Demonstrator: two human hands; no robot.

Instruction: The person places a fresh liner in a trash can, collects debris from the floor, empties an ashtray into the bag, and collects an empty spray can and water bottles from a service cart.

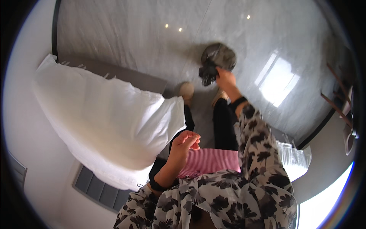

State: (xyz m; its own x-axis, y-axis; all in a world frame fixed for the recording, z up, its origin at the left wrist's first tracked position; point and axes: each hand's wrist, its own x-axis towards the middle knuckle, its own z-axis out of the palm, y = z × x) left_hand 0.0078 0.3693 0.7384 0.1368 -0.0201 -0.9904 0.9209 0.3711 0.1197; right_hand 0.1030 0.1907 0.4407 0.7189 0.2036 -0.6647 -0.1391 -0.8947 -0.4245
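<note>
My right hand reaches out over the floor and grips the bunched top of a black plastic bag. The body of the bag looks rounded, dark and shiny; its contents cannot be made out. It hangs or rests just beyond my feet. Close to my waist, my left hand is held up with its fingers curled in towards the thumb, and no object shows in it. Below it lies pink striped cloth across my front.
A bed with a white sheet stands close on the left, its grey padded headboard behind. Grey glossy floor spreads ahead. On the right are thin brown legs of furniture and some clear plastic beside my right arm.
</note>
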